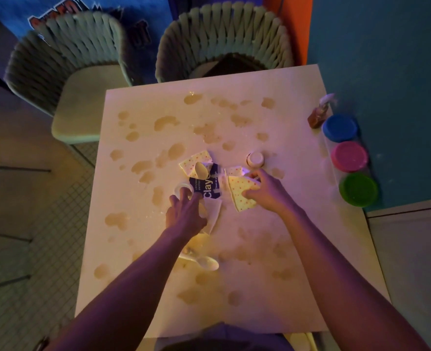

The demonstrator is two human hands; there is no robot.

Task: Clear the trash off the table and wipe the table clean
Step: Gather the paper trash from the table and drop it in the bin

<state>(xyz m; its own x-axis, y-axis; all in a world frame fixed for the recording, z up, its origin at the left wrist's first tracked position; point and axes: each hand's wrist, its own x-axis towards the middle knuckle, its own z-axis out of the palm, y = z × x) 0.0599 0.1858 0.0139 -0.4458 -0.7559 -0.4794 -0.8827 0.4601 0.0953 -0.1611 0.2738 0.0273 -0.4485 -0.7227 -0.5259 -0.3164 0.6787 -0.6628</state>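
Two hands on the trash heap at the table's middle.

We see our right hand (265, 191) pinching a dotted paper scrap (242, 196), fingers curled round its edge, while our left hand (184, 211) reaches with straight fingers spread, tips touching a small white cup (181, 190) and the blue torn wrapper (206, 188). More trash lies just beyond both hands, toward the chairs; a plastic spoon (205, 262) sits nearer us, under the left forearm. We judge the left hand is nearest the wrapper, whose long axis runs away from us. Brown spills cover the table (298, 249).
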